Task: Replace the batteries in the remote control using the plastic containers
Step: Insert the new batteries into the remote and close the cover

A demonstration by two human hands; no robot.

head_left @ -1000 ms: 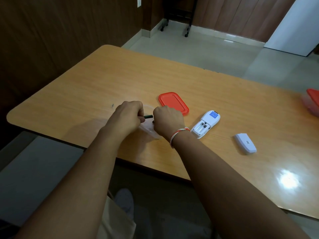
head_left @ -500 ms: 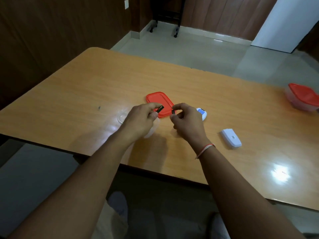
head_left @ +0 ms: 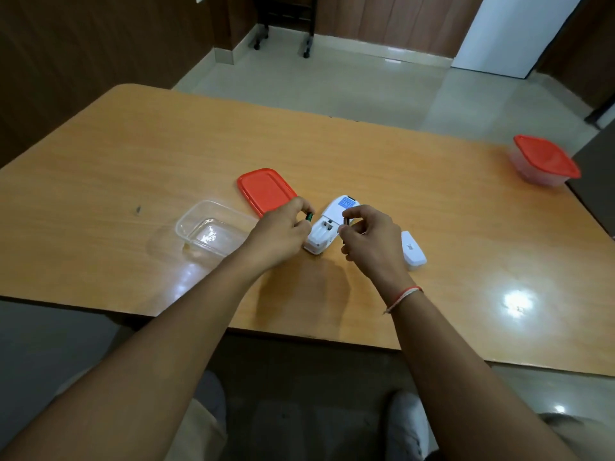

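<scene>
A white remote control [head_left: 329, 225] lies face down near the middle of the wooden surface [head_left: 399, 168], its battery bay uncovered and showing bare, a blue label at its far end. The person's hands frame it from either side: the left hand [head_left: 278, 232] pinches a small green-tipped battery [head_left: 309, 216] just beside the remote's left edge, while the right hand [head_left: 367, 234] pinches a second dark battery [head_left: 346, 221] between thumb and forefinger just above the remote's right edge. A red-and-white thread band [head_left: 402, 296] circles the right wrist. The remote's white battery cover [head_left: 412, 249] rests on the surface just right of the right hand. Left of the hands sits an open clear plastic container [head_left: 213, 232], and its red lid [head_left: 264, 191] lies flat beyond the left hand. Well apart, at the surface's far right edge, a second clear container with a red lid [head_left: 544, 161] stands closed.
</scene>
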